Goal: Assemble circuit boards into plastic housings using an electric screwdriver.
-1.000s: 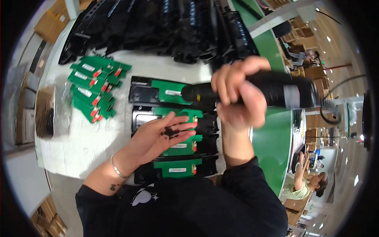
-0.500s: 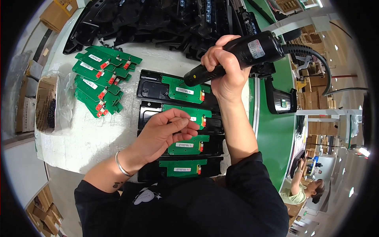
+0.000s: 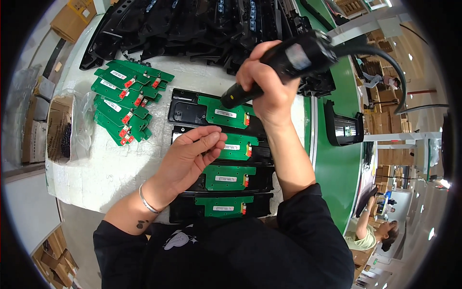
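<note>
In my right hand (image 3: 270,89) is a black electric screwdriver (image 3: 310,55), tilted with its nose down over the farthest green circuit board (image 3: 211,103). That board lies in a black plastic housing (image 3: 184,111); the screwdriver's bit is hidden, so contact cannot be told. My left hand (image 3: 190,156) hovers above the second housing and partly covers its circuit board (image 3: 240,140). Its thumb and fingertips are pinched together; whatever they hold is too small to name. Nearer to me lie more housings with a circuit board (image 3: 226,185) in each.
Left of the housings sits a pile of green circuit boards (image 3: 108,86) with red connectors. A cardboard box (image 3: 58,108) of small dark parts stands at the left edge. Black plastic parts (image 3: 192,33) are heaped at the back. The screwdriver's cable (image 3: 385,58) arcs rightward. A person (image 3: 370,236) works at far right.
My left hand has drawn back leftward, baring more of the second board, its fingertips still pinched. The screwdriver has shifted slightly left and looks blurred, its nose still over the farthest board.
</note>
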A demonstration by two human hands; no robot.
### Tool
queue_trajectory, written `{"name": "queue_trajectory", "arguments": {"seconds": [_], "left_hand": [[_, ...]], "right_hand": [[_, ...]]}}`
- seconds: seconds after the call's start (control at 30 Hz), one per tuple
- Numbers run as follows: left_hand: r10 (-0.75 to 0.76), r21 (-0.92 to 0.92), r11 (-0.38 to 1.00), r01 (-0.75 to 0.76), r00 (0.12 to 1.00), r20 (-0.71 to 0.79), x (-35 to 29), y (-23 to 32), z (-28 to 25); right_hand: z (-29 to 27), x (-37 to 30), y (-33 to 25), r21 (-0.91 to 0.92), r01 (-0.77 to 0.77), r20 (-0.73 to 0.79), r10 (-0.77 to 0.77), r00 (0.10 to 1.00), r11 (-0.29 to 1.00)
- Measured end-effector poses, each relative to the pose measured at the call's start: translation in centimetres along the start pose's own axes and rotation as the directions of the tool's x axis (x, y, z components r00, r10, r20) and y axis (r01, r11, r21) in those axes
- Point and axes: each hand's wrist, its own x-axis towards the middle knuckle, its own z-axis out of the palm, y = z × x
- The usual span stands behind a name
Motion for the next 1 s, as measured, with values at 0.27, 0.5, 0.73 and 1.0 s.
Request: {"name": "queue_trajectory", "arguments": {"seconds": [0.27, 0.5, 0.73, 1.0], "left_hand": [[0.059, -0.103, 0.993, -0.059, 0.998, 0.003, 0.0, -0.1, -0.1], [0.044, -0.189, 0.981, -0.03, 0.996, 0.073, 0.1, -0.6, -0.9], [0.069, -0.173, 0.983, -0.067, 0.998, 0.006, 0.0, -0.2, 0.5], [0.058, -0.142, 0.988, -0.052, 0.997, 0.041, -0.2, 0.1, -0.3]], "right_hand": [[-0.4, -3.6, -7.9, 0.422, 0.149, 0.165, -0.238, 0.957, 0.894], [0.2, -4.8, -8.2, 0.418, 0.077, 0.167, -0.16, 0.973, 0.905], [0.8, -4.8, -7.6, 0.368, 0.127, 0.141, -0.19, 0.972, 0.921], [0.5, -4.7, -7.5, 0.396, 0.2, 0.133, -0.272, 0.953, 0.896]]}}
